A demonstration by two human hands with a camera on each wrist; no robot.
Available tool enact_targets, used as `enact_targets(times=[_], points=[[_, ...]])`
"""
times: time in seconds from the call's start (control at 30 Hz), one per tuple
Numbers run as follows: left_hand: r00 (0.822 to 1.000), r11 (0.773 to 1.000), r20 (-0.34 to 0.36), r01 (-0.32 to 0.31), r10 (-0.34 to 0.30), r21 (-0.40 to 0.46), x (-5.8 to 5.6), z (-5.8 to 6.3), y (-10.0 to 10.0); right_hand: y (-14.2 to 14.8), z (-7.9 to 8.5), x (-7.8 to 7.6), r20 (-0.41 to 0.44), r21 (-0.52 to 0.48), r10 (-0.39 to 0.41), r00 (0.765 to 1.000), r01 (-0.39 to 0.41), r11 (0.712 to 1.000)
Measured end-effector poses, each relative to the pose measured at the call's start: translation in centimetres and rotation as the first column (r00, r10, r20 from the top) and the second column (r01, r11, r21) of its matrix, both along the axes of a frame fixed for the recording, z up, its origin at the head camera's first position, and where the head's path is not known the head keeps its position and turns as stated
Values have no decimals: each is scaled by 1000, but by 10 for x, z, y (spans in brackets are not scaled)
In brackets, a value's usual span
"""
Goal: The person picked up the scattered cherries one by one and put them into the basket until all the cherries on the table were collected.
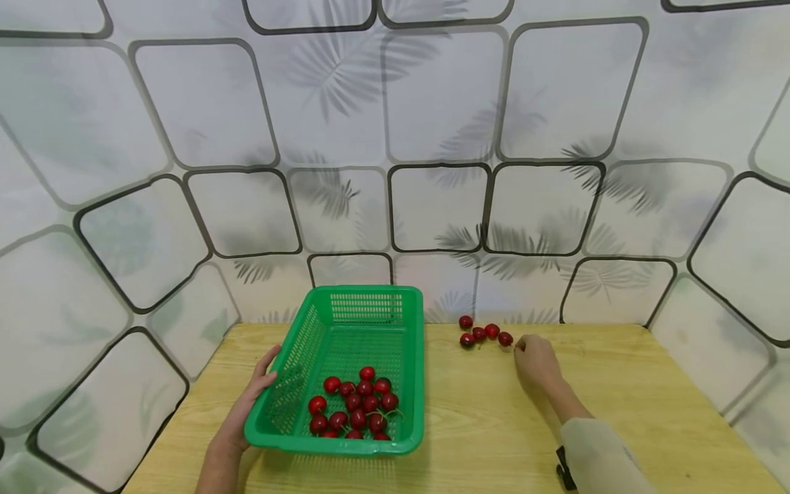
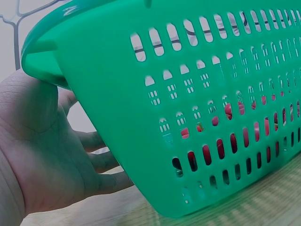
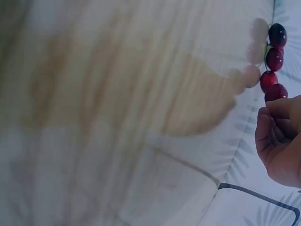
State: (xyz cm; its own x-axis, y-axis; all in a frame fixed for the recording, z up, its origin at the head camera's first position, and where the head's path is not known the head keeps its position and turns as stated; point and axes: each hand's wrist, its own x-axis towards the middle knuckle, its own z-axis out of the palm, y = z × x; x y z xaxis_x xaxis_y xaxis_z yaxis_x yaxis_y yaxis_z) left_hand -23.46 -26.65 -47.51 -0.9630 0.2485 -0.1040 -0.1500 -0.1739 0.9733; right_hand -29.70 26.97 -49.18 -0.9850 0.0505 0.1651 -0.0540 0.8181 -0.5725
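Observation:
The green plastic basket (image 1: pixel 415 384) stands on the table with many red cherries (image 1: pixel 358 417) gathered in its near half. My left hand (image 1: pixel 242 405) is at the basket's left side, its fingers extended against the outside below the rim. In the left wrist view, the left hand (image 2: pixel 56 150) shows its palm, with the fingertips hidden behind the basket's corner. Farther right, several loose cherries (image 1: pixel 479 334) lie near the wall. My right hand (image 1: pixel 538 360) pinches at the rightmost cherry (image 1: pixel 505 339) with thumb and index finger, seemingly by its stem.
The light wooden table (image 1: pixel 481 425) meets a patterned wall (image 1: pixel 441 206) at its back edge, just behind the loose cherries. Side walls close in at left and right. A dark strap (image 1: pixel 564 470) sits at my right sleeve.

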Motion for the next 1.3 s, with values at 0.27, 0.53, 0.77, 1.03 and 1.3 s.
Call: enact_targets(times=[0.27,0.53,0.77,1.03,1.3], points=[[1000,1000,-3,10,-10,3,1,1,-1,-14,15,-1,-162,26,45,986,-42,999],[1000,1000,-12,12,-12,-1,1,1,0,-55,36,4,-254,25,135,958,-133,991],[1000,1000,-2,-3,3,-14,1,1,1,-98,52,19,-403,61,240,883,-236,970],[1000,1000,-6,-15,15,-6,3,1,2,-145,62,38,-431,103,327,841,-314,944],[1000,1000,-16,2,-2,6,3,0,1,-184,68,49,-444,222,429,787,-368,903]])
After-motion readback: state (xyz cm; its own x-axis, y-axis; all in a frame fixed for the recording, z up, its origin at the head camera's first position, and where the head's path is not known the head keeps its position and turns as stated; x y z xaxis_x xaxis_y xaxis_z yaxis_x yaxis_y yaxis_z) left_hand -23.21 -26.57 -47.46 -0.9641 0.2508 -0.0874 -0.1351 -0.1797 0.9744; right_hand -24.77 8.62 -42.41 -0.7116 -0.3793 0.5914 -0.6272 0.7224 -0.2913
